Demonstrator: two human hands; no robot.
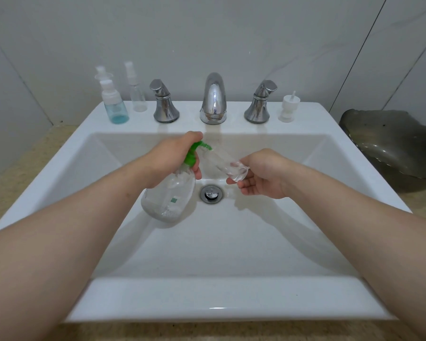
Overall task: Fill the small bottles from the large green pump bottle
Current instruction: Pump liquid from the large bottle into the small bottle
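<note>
My left hand (pixel 169 159) grips the neck of the large clear pump bottle (pixel 169 195) with the green pump head (pixel 194 153), held tilted over the sink basin. My right hand (pixel 261 174) holds a small clear bottle (pixel 221 162) by its base, lying almost sideways, its open mouth against the green nozzle. On the sink's back ledge at the left stand a small bottle with blue liquid (pixel 113 104) and an empty clear spray bottle (pixel 135 88). A white pump cap (pixel 288 107) stands on the ledge at the right.
The white sink (pixel 207 299) has a chrome spout (pixel 213 99), two chrome handles (pixel 164 102) (pixel 260 103) and a drain (pixel 211 193) below my hands. A grey dish (pixel 394 141) lies on the counter at the right. Tiled wall behind.
</note>
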